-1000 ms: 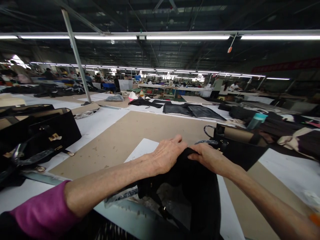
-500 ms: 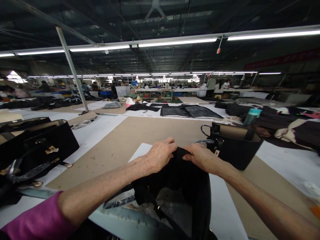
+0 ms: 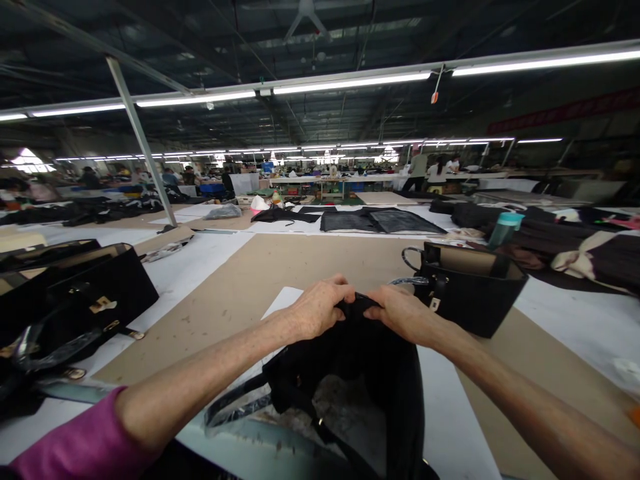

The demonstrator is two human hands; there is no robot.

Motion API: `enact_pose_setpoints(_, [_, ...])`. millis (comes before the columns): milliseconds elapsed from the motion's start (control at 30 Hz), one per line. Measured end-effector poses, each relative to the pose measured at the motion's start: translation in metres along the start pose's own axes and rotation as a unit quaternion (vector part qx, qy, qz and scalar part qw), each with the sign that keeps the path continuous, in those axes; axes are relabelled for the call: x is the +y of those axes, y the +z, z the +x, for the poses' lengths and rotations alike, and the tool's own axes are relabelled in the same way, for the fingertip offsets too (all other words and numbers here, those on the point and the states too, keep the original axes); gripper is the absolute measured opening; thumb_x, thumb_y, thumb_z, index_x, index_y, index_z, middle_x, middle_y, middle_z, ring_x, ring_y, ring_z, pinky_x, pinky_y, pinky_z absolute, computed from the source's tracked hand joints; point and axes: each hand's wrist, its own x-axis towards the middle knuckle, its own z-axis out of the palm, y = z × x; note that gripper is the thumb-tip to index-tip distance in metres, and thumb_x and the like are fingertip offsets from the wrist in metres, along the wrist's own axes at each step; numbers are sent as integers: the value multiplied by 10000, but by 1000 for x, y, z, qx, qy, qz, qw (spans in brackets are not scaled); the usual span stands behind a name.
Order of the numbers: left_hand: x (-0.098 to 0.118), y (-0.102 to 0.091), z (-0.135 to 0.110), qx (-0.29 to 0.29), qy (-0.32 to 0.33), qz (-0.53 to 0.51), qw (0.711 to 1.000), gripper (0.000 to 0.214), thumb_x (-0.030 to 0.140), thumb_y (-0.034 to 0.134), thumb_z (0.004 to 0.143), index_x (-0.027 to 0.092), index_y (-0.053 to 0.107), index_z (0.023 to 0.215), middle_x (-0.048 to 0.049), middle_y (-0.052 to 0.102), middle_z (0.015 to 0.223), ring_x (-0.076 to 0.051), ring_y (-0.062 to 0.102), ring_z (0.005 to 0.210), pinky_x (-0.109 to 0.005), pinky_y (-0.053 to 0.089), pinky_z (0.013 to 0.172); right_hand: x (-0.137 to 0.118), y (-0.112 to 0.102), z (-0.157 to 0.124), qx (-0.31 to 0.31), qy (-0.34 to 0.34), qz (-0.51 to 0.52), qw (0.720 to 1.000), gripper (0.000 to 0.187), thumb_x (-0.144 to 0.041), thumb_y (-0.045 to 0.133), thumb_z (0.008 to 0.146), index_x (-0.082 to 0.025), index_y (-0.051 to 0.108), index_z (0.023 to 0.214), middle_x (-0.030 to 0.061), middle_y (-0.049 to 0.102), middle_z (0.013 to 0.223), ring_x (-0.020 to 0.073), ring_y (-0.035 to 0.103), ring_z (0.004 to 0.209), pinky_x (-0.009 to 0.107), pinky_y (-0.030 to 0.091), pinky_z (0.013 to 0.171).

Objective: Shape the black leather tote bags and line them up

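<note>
Both hands pinch the far edge of a black handbag point(image 3: 400, 393) at the near side of the table. My left hand point(image 3: 320, 307) is closed on the edge, thumb below and fingers above. A short way to its right, my right hand point(image 3: 400, 312) grips the same edge. A strap with gold-coloured metal fittings hangs across the bag's opening, and a plastic-wrapped handle point(image 3: 237, 407) sticks out on its left. Just beyond my right hand stands another black handbag point(image 3: 475, 287), upright, with a beige lining and a gold-coloured clasp.
More black handbags point(image 3: 115, 287) stand at the left. A teal-lidded bottle point(image 3: 505, 230) and dark fabric piles point(image 3: 565, 247) lie at the right. Black panels point(image 3: 375, 221) lie across the far side. A metal post point(image 3: 143, 140) rises at the left; people work in the background.
Both hands keep their hold on the bag's edge, almost in place. The bag's near part and the wrapped handle have shifted slightly.
</note>
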Motion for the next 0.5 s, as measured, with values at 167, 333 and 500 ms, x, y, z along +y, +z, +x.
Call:
enact_pose_setpoints(167, [1, 3, 1, 15, -1, 3, 1000, 99, 106, 528, 664, 179, 510, 728, 13, 514, 955, -114, 524, 756, -216, 399, 661, 0, 0, 1, -9, 1, 14, 1000, 134, -207, 495, 740, -182, 579, 639, 3, 565, 586, 125, 519, 577, 216, 305, 512])
enact_pose_setpoints(333, [6, 5, 0, 17, 11, 64, 998, 75, 99, 470, 667, 173, 481, 660, 9, 519, 966, -116, 521, 688, -232, 367, 588, 2, 1, 2, 1, -15, 20, 1000, 149, -208, 477, 738, -180, 551, 612, 0, 541, 551, 121, 508, 551, 218, 285, 487])
enact_pose_setpoints(500, [5, 4, 3, 43, -4, 82, 996, 123, 64, 416, 657, 177, 460, 677, -4, 505, 889, -109, 489, 653, -230, 361, 585, 3, 4, 3, 5, -6, 23, 1000, 133, -202, 485, 732, -182, 543, 615, 11, 582, 594, 139, 548, 600, 222, 297, 504])
